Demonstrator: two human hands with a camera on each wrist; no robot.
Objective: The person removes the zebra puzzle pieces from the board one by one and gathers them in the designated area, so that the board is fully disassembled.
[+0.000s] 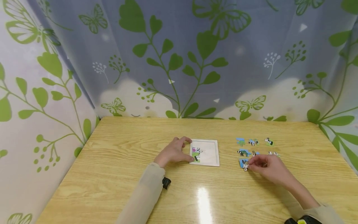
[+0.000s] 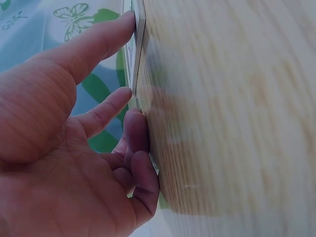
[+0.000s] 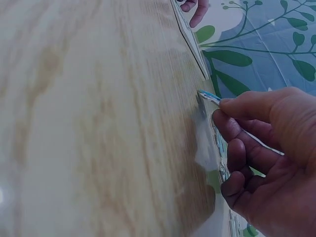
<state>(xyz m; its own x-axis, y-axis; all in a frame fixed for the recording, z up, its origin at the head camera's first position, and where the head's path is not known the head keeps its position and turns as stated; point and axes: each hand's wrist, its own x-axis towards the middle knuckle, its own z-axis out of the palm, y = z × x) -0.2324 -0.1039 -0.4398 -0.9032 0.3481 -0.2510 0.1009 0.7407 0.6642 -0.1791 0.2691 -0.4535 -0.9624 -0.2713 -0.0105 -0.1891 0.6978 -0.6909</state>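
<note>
The right hand (image 1: 268, 169) pinches a puzzle piece (image 1: 244, 164) by its edge; the left hand (image 1: 173, 153), fingers straight, steadies the tray (image 1: 212, 161). So thin a grip risks dropping the piece onto the worktop (image 1: 112, 174).

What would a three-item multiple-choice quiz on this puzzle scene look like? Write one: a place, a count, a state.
1. Where does the puzzle tray lie relative to the loose pieces?
A. To their left
B. To their right
C. On top of them

2. How many pieces are already set in the tray?
A. None
B. One
C. Five

3. What is the right hand doing?
A. Resting flat and empty
B. Pinching a puzzle piece
C. Lifting the tray

Answers:
1 A: the head view shows the tray left of the pieces.
2 B: only one printed piece sits in its left part.
3 B: the fingers pinch the piece's edge; the left hand touches the tray.
</note>
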